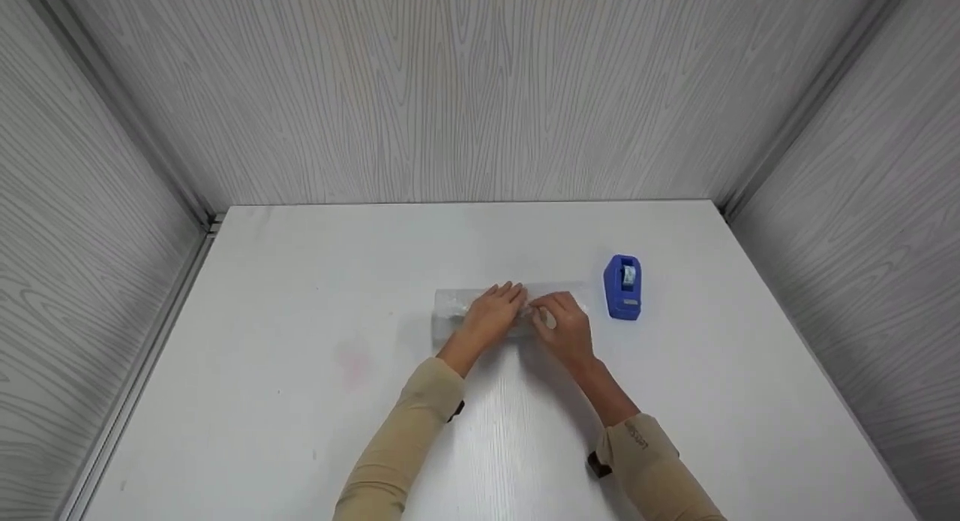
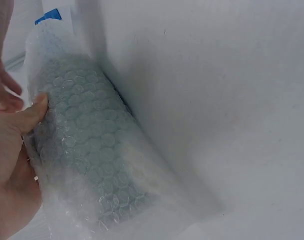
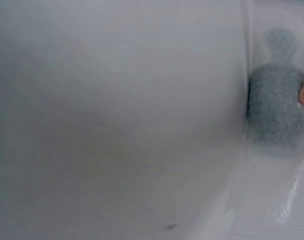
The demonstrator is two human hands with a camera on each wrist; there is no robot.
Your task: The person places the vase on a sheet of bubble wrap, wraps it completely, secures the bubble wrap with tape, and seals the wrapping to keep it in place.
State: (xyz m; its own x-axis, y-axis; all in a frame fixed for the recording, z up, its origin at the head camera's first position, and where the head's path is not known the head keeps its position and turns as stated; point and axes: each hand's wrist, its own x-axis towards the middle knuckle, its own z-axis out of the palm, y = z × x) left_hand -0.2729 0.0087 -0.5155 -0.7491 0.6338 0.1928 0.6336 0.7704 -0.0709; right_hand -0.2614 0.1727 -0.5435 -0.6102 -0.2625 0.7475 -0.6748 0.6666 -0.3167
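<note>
A see-through bubble-wrap bundle (image 1: pixel 448 322) lies across the middle of the table, with something grey-green inside it. My left hand (image 1: pixel 491 317) rests on it, fingers straight and close together. In the left wrist view its thumb presses the wrap (image 2: pixel 94 130), and its other fingers are hidden. My right hand (image 1: pixel 566 329) bends thumb and forefinger together at the wrap, just right of the left fingertips; the pinched bit is too small to make out. The right wrist view shows the wrapped bundle (image 3: pixel 276 105) at its right edge, with one fingertip touching it.
A blue tape dispenser (image 1: pixel 622 288) stands right of the bundle on the white table (image 1: pixel 300 281). Grey wood-grain panels rise behind the table and at both sides. Faint pink staining marks the tabletop left of the hands.
</note>
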